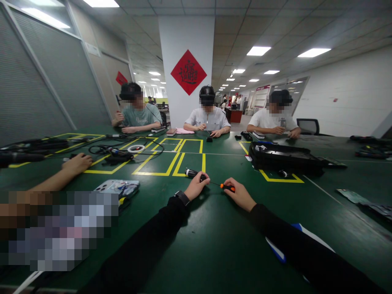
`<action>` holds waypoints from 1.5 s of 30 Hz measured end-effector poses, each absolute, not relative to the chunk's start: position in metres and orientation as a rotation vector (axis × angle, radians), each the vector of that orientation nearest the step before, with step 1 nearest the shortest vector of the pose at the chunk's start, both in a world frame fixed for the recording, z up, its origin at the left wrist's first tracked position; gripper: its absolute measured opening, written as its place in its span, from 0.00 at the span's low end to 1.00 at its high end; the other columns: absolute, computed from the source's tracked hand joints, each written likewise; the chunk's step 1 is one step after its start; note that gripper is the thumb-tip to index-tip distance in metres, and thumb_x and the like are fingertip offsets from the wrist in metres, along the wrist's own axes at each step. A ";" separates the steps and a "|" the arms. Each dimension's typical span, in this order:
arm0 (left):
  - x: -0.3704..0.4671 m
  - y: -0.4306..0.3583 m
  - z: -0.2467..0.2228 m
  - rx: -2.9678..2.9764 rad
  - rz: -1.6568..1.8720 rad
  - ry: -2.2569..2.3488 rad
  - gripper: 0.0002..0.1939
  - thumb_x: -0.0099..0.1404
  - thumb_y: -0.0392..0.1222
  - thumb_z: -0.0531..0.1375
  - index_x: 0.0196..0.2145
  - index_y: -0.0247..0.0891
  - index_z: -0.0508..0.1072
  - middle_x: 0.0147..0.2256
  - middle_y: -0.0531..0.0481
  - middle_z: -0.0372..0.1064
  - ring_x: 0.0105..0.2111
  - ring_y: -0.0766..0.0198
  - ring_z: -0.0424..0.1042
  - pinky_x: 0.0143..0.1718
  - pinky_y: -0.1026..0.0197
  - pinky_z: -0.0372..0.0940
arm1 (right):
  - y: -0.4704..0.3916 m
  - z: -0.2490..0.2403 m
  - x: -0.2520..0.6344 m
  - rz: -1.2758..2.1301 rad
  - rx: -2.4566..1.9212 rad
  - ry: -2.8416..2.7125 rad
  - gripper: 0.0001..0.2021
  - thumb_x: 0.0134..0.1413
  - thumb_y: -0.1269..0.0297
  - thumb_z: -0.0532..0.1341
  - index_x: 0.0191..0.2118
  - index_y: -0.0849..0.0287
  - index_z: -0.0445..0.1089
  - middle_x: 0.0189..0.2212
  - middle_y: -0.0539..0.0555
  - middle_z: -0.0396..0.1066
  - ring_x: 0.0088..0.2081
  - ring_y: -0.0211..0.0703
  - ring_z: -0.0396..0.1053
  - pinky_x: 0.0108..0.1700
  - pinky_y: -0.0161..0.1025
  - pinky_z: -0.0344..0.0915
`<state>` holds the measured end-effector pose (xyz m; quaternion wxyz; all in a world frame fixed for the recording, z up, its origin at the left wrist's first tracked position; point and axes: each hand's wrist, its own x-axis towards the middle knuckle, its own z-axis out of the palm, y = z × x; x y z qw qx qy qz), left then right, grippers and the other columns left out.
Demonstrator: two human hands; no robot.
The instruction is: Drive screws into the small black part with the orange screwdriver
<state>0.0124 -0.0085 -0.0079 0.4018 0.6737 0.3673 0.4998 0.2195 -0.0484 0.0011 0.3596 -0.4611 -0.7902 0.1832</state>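
Note:
My left hand is closed round a black cylindrical tool with white stripes near its far end. In my right hand is a small screwdriver with an orange and black handle. Its thin shaft points left and reaches the fingers of my left hand; whether its tip meets the black tool is too small to tell. Both hands are above the green table, just in front of the yellow tape outlines.
A black open case lies at the right, beyond my right hand. Cables and a white ring are at the back left. Another person's hand rests at the left, near a pale blue box. Three people sit opposite.

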 end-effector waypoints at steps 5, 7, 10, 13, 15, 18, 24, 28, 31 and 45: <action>0.012 -0.009 -0.008 1.719 1.263 0.910 0.07 0.55 0.41 0.55 0.32 0.37 0.64 0.27 0.54 0.64 0.30 0.67 0.64 0.37 0.63 0.58 | -0.045 0.000 0.218 0.404 -1.245 -2.013 0.11 0.53 0.64 0.50 0.39 0.60 0.65 0.36 0.54 0.66 0.40 0.39 0.62 0.44 0.38 0.57; 0.012 -0.009 -0.008 1.717 1.261 0.905 0.07 0.55 0.41 0.54 0.32 0.37 0.64 0.27 0.54 0.64 0.29 0.67 0.64 0.37 0.63 0.58 | -0.043 0.000 0.218 0.343 -1.254 -2.037 0.13 0.55 0.65 0.47 0.35 0.61 0.67 0.35 0.55 0.66 0.40 0.40 0.62 0.45 0.39 0.56; 0.012 -0.008 -0.008 1.709 1.256 0.903 0.07 0.55 0.41 0.54 0.32 0.37 0.64 0.27 0.54 0.64 0.29 0.67 0.64 0.37 0.63 0.58 | -0.042 -0.001 0.218 0.308 -1.252 -2.063 0.12 0.54 0.66 0.48 0.33 0.61 0.67 0.33 0.55 0.66 0.38 0.40 0.61 0.44 0.38 0.56; 0.012 -0.007 -0.009 1.695 1.251 0.920 0.07 0.55 0.41 0.55 0.32 0.37 0.64 0.27 0.54 0.63 0.29 0.68 0.64 0.36 0.64 0.58 | -0.044 -0.001 0.219 0.331 -1.260 -2.052 0.08 0.52 0.65 0.51 0.34 0.61 0.65 0.32 0.53 0.65 0.36 0.39 0.61 0.40 0.37 0.57; 0.012 -0.006 -0.009 1.691 1.251 0.929 0.07 0.54 0.40 0.55 0.32 0.36 0.64 0.28 0.54 0.63 0.30 0.68 0.64 0.36 0.63 0.58 | -0.046 -0.001 0.219 0.367 -1.259 -2.038 0.08 0.50 0.64 0.53 0.35 0.60 0.64 0.32 0.52 0.65 0.35 0.39 0.61 0.38 0.36 0.58; 0.012 -0.005 -0.011 1.699 1.254 0.931 0.07 0.54 0.40 0.55 0.32 0.36 0.64 0.29 0.54 0.63 0.30 0.68 0.64 0.37 0.63 0.58 | -0.045 -0.002 0.219 0.394 -1.260 -2.027 0.08 0.49 0.62 0.55 0.36 0.59 0.63 0.32 0.51 0.65 0.34 0.38 0.61 0.37 0.36 0.58; 0.011 -0.004 -0.013 1.740 1.245 0.904 0.07 0.55 0.41 0.54 0.33 0.37 0.63 0.30 0.53 0.63 0.31 0.67 0.64 0.38 0.63 0.58 | -0.035 -0.011 0.221 0.258 -1.229 -2.053 0.13 0.56 0.63 0.47 0.34 0.60 0.66 0.34 0.55 0.65 0.39 0.41 0.60 0.45 0.40 0.54; 0.011 -0.004 -0.012 1.745 1.239 0.920 0.08 0.55 0.41 0.54 0.33 0.37 0.63 0.29 0.54 0.63 0.30 0.68 0.64 0.37 0.63 0.58 | -0.034 -0.011 0.222 0.231 -1.205 -2.076 0.11 0.55 0.65 0.49 0.31 0.59 0.67 0.35 0.55 0.65 0.41 0.42 0.59 0.46 0.41 0.54; 0.012 -0.005 -0.012 1.744 1.232 0.955 0.08 0.56 0.43 0.54 0.33 0.37 0.63 0.28 0.54 0.63 0.30 0.68 0.64 0.37 0.63 0.58 | -0.039 -0.008 0.222 0.232 -1.198 -2.073 0.07 0.51 0.65 0.53 0.33 0.59 0.66 0.35 0.54 0.64 0.40 0.42 0.59 0.44 0.40 0.56; 0.011 -0.003 -0.013 1.746 1.243 0.926 0.09 0.55 0.43 0.55 0.33 0.37 0.63 0.28 0.54 0.64 0.30 0.68 0.65 0.36 0.63 0.59 | -0.039 -0.006 0.219 0.250 -1.265 -2.073 0.11 0.54 0.64 0.49 0.31 0.60 0.67 0.30 0.54 0.65 0.36 0.41 0.60 0.41 0.39 0.56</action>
